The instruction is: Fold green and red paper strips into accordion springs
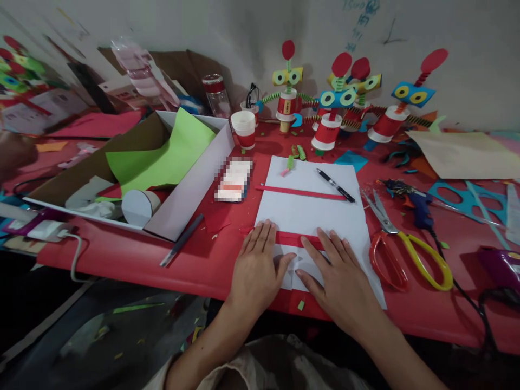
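Observation:
My left hand lies flat, its fingertips on the left end of a red paper strip. Flat on the right part of the same strip is my right hand, fingers spread. Beneath both are white paper sheets on the red table. Farther up the sheets lies a thin red strip, with a black pen touching its right end. A small folded green and pink paper spring rests near the top edge. To the right of my right hand are scissors with red and yellow handles, blades apart.
At left stands a white box holding green paper. A phone, a marker and stacked paper cups are near it. Several paper-cup robots stand behind. A glue gun with its cable lies at right.

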The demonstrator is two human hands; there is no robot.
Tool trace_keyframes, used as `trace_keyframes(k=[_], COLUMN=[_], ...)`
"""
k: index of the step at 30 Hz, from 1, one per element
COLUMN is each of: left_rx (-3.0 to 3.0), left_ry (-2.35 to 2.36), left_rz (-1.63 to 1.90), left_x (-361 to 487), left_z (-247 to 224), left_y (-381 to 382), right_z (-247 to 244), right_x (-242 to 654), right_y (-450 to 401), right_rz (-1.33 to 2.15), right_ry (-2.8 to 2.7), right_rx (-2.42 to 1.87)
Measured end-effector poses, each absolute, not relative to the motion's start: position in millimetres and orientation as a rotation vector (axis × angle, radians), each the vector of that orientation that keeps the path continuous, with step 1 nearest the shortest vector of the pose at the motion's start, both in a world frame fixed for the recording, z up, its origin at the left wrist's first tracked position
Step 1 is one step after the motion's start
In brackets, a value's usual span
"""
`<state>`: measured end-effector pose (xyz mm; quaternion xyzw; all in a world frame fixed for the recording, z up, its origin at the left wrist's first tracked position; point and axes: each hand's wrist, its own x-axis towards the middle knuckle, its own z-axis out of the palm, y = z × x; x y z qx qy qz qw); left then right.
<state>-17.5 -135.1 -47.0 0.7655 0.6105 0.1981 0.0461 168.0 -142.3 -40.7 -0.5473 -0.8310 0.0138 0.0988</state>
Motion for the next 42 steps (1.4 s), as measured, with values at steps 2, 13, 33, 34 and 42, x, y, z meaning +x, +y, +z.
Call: trace_keyframes(k=[2,13,33,34,42], left_rx=[2.323,2.328,2.372,2.394,2.388], left_ry=[1.908,2.239,1.525,1.524,1.555], left_rz=[0.617,0.546,0.686,0.661,0.684], left_x=[-20,-37,3,3,6], left_z=[-47,-41,-24,-20,30], left_y=[-136,-138,-92,-89,-35], right_z=[-41,-38,-10,-7,19], right_x=[168,167,199,197,166], right_y=[-142,-144,-105,-100,-34], right_rz=[0.046,0.066,0.534,0.622,1.019], right_ry=[-2.454,-2.454,-2.091,-2.034,-1.491], right_rx=[-1.618,-1.634,-1.752,-1.733,-1.323])
